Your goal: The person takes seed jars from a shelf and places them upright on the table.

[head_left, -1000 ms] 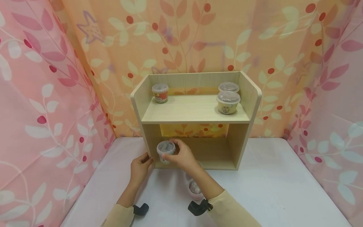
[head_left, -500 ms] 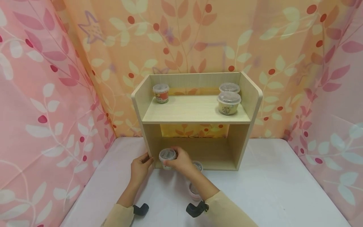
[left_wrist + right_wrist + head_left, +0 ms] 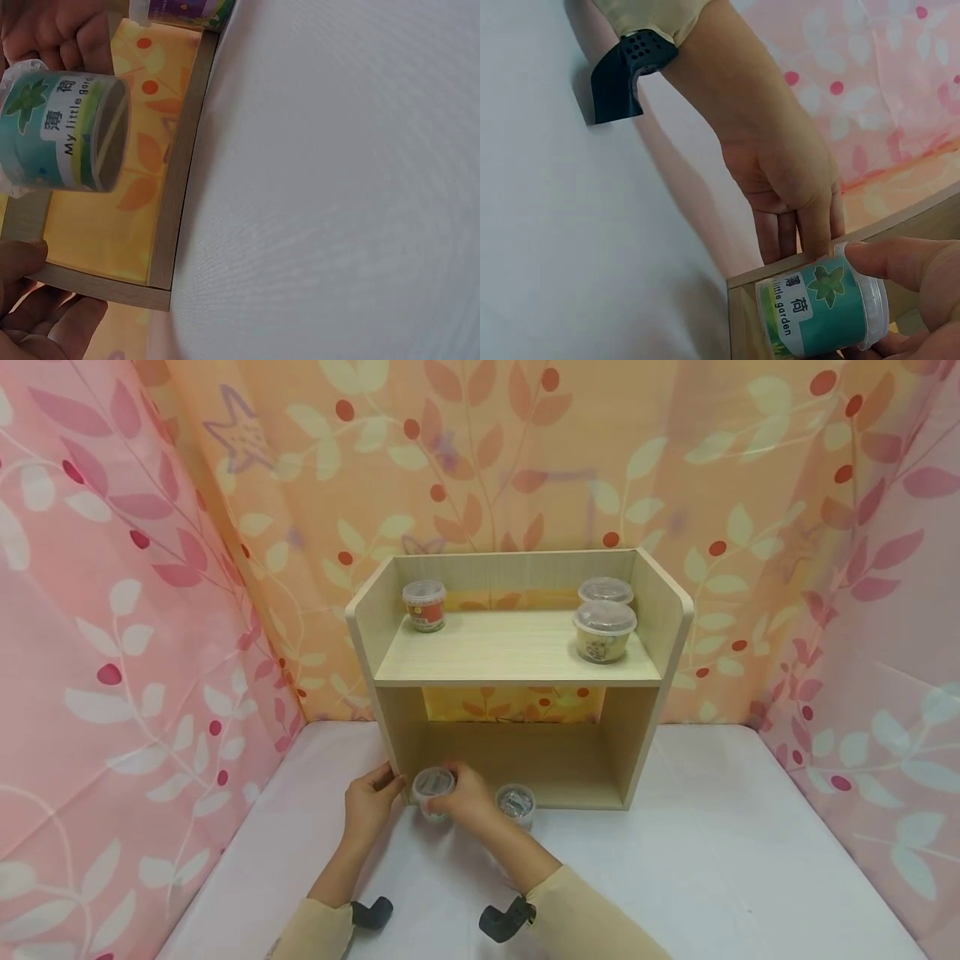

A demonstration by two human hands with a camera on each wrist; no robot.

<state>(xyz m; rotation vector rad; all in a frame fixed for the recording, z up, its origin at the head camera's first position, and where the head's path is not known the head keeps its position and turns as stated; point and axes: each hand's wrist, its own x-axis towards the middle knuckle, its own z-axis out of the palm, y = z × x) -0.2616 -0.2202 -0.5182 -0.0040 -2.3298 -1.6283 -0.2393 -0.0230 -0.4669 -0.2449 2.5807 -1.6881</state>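
Two hands are working at the near left corner of a wooden shelf unit [image 3: 637, 752] standing on a white table [image 3: 712, 860]. Nearest the viewer, both cream sleeves are showing, each wrist wearing a black strap. The right hand [image 3: 467, 795] is curling its thumb and fingers around a small green-labelled tub [image 3: 432, 787] with a clear lid, gripping it by its sides; the wrist views are showing the label reading "My little garden" with a leaf picture, and the tub is being held tilted at the front left of the lower compartment, apparently just off the surface. The left hand [image 3: 369, 802] is resting its straight fingers against the near edge of the unit's left side panel, holding nothing. Just right of the right hand, a second small lidded tub [image 3: 515, 802] is standing at the front edge of the lower compartment. Farther up, the top shelf is carrying a red-labelled tub [image 3: 424, 605] at its far left and two wider clear-lidded bowls [image 3: 603, 628] at the right, one behind the other. Farthest back, leaf-patterned curtains [image 3: 150, 568] are hanging around the scene.
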